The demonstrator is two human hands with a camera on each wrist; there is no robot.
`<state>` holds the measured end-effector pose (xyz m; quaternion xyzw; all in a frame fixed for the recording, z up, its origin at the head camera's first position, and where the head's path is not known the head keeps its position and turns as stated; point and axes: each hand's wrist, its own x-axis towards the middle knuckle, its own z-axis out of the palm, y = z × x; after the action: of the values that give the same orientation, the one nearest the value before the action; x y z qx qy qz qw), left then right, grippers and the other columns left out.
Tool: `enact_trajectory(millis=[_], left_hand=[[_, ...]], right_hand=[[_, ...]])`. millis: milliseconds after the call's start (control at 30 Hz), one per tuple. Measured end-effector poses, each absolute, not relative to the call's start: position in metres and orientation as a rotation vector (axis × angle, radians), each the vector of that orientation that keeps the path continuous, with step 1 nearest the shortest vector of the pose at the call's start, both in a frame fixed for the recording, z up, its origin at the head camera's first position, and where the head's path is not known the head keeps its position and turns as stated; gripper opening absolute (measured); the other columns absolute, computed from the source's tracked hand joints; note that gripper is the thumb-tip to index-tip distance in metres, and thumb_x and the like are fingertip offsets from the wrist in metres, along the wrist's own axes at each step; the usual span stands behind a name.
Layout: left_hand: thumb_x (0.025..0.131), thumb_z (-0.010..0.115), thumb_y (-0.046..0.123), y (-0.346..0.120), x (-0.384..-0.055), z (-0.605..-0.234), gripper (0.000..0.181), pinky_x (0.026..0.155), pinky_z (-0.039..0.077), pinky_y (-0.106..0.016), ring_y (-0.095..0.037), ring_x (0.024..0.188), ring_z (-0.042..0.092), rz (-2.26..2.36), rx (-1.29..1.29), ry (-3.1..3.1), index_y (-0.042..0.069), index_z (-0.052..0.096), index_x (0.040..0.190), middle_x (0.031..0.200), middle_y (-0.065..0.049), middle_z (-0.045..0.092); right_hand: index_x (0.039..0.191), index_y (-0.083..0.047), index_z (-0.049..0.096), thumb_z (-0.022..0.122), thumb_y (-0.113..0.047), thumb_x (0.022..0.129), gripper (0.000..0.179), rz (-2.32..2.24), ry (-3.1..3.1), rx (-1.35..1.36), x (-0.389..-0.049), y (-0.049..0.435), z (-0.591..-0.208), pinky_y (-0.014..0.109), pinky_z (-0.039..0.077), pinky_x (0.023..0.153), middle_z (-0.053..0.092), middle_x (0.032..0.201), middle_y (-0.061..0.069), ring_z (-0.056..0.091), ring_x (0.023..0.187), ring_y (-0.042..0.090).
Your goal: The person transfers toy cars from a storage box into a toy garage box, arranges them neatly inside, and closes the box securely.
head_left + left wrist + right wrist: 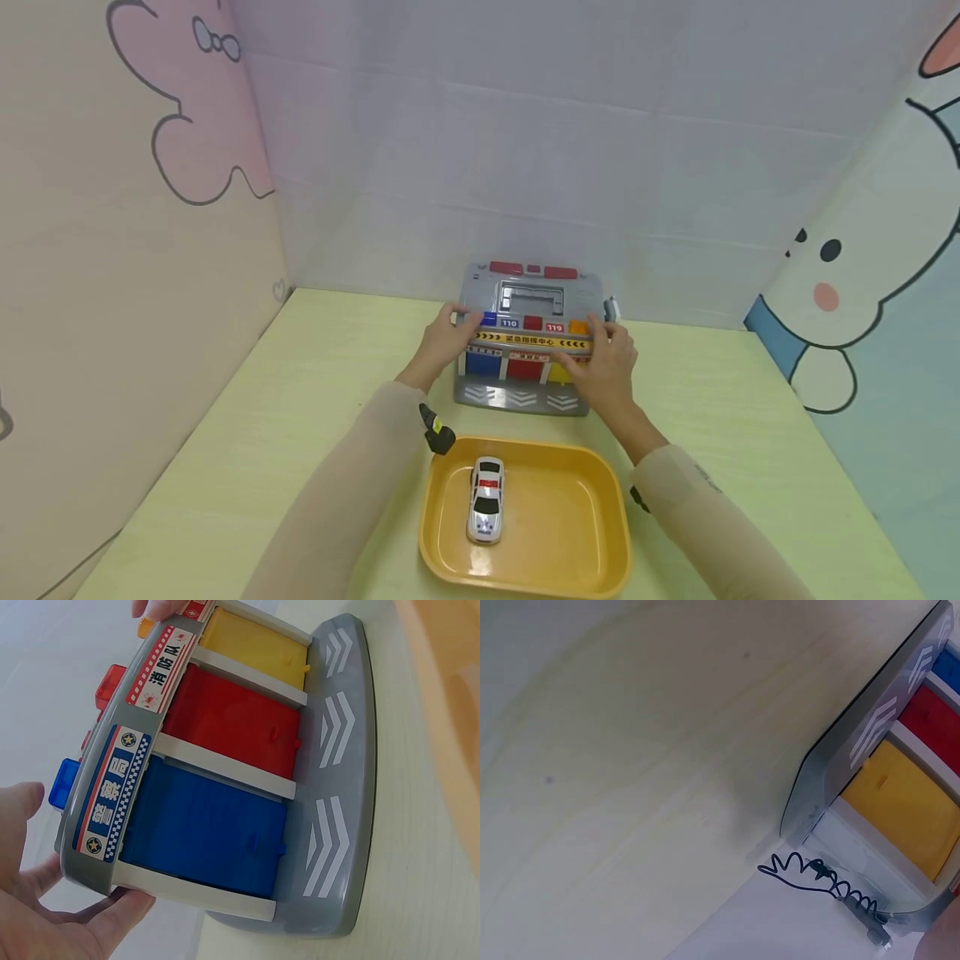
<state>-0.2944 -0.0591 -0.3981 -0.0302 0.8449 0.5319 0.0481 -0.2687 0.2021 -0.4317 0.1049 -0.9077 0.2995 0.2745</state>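
Observation:
A grey toy garage (427, 400) (345, 772) with blue, red and yellow doors stands at the back of the table. My left hand (444, 340) grips its left end; in the left wrist view the fingers (112, 919) curl under the roof edge, with the thumb near the blue roof light (64, 784). At the other end my right hand (609, 367) holds the roof's front right corner, its thumb by the front sign. Only a bit of that hand shows in the right wrist view, beside the yellow door (904, 802).
Nearer me is a yellow tray (431, 508) with a white toy police car (486, 500) inside. A grey piece with a coiled black cord (866, 919) hangs at the garage's right side. Cloth walls surround the pale table (322, 375) at back and sides.

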Motion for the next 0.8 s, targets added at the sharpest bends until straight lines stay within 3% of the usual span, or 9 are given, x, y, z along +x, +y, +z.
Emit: enact_trajectory(millis=[300, 500, 800], left_hand=[[0.096, 0.049, 0.056, -0.0583, -0.2962, -0.3967, 0.053, 0.099, 0.042, -0.057, -0.04, 0.123, 0.049, 1.631, -0.119, 2.559, 0.016, 0.045, 0.131, 0.127, -0.018, 0.056], [0.096, 0.048, 0.058, -0.0588, -0.2963, -0.3978, 0.054, 0.099, 0.041, -0.057, -0.04, 0.125, 0.048, 1.625, -0.134, 2.557, 0.016, 0.044, 0.131, 0.131, -0.019, 0.054], [0.096, 0.048, 0.057, -0.0579, -0.2977, -0.3986, 0.054, 0.099, 0.042, -0.056, -0.039, 0.124, 0.048, 1.623, -0.144, 2.573, 0.015, 0.044, 0.13, 0.131, -0.018, 0.054]], right_hand=[[0.138, -0.001, 0.048, 0.071, -0.036, 0.089, 0.065, 0.989, -2.458, 0.154, -0.2711, 0.2065, -0.4288, 0.058, 0.026, 0.094, 0.035, 0.125, 0.028, 0.032, 0.113, 0.045], [0.14, -0.001, 0.046, 0.065, -0.035, 0.093, 0.061, 1.194, -2.477, 0.057, -0.2724, 0.2092, -0.4291, 0.054, 0.031, 0.09, 0.031, 0.126, 0.028, 0.03, 0.115, 0.043], [0.145, -0.006, 0.04, 0.058, -0.042, 0.098, 0.062, 1.425, -2.533, -0.009, -0.2729, 0.2124, -0.4271, 0.053, 0.037, 0.095, 0.025, 0.136, 0.028, 0.033, 0.119, 0.041]])
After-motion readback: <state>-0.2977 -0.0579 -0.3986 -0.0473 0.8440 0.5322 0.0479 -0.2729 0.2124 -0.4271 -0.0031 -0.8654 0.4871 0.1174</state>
